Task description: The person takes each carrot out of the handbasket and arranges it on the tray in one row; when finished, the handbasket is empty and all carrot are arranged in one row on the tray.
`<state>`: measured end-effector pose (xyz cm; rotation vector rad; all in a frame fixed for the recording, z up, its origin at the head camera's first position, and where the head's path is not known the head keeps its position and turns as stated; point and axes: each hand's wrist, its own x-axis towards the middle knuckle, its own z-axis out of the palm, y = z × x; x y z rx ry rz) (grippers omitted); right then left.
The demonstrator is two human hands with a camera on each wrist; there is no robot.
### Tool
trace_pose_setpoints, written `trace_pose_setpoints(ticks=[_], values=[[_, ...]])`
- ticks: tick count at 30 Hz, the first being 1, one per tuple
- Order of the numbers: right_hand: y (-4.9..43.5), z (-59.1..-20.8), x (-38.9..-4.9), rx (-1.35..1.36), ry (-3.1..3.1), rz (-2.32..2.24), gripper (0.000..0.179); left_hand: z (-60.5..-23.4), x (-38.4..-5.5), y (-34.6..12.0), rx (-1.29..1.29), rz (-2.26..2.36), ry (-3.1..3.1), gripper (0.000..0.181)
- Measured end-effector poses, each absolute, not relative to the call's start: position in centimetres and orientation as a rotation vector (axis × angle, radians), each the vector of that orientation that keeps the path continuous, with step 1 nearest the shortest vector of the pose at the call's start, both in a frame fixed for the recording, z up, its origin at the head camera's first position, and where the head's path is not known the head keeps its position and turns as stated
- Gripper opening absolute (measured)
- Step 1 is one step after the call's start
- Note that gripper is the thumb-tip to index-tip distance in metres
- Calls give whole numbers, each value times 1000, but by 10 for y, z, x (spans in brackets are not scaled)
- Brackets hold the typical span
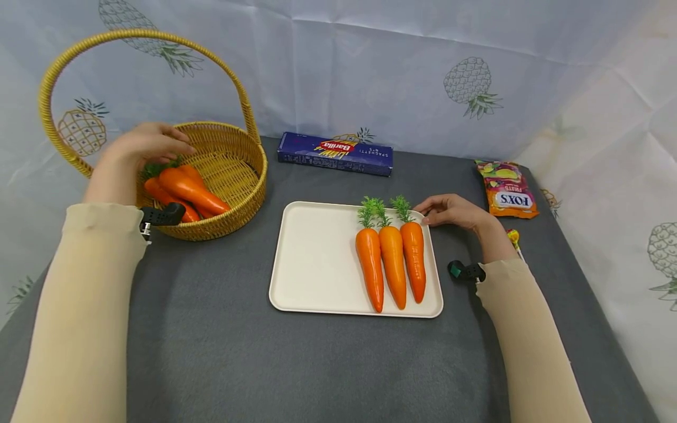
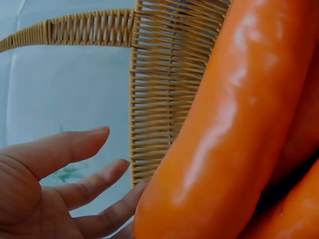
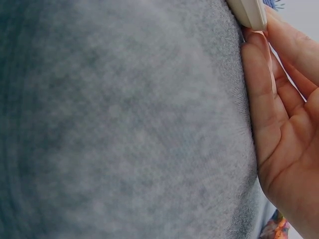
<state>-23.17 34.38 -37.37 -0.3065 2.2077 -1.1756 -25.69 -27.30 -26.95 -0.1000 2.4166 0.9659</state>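
Note:
In the head view my left hand (image 1: 150, 144) is over the yellow wicker basket (image 1: 254, 202), at the leafy ends of several orange carrots (image 1: 185, 187) inside. Its fingers are loosely spread beside a carrot (image 2: 214, 134) in the left wrist view, not wrapped round it; whether a fingertip touches it is unclear. My right hand (image 1: 452, 212) pinches the far right corner of a cream tray (image 1: 317, 258), with fingers above and below the rim (image 3: 251, 15) in the right wrist view. Three carrots (image 1: 392, 264) lie side by side on the tray's right part, green tops pointing away.
A blue spaghetti box (image 1: 335, 154) lies behind the tray. Right of my right hand are an orange candy bag (image 1: 508, 191) and a lollipop (image 1: 514, 238), partly behind the wrist. The basket's tall handle (image 1: 143, 34) arches above my left hand. A pineapple-print cloth (image 1: 359, 70) hangs behind the grey table.

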Motion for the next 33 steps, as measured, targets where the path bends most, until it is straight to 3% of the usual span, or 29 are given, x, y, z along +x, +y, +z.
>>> trace_pose_setpoints(ticks=[13, 25, 33], values=[[346, -376, -234, -294, 2195, -1189, 40, -274, -263, -273, -3, 858, 2415, 72], [344, -372, -233, -307, 2196, -1193, 38, -279, -262, -278, 396, 739, 2399, 65], [345, -375, -233, -285, 2200, -1179, 41, -277, -262, -276, 493, 699, 2230, 61]])
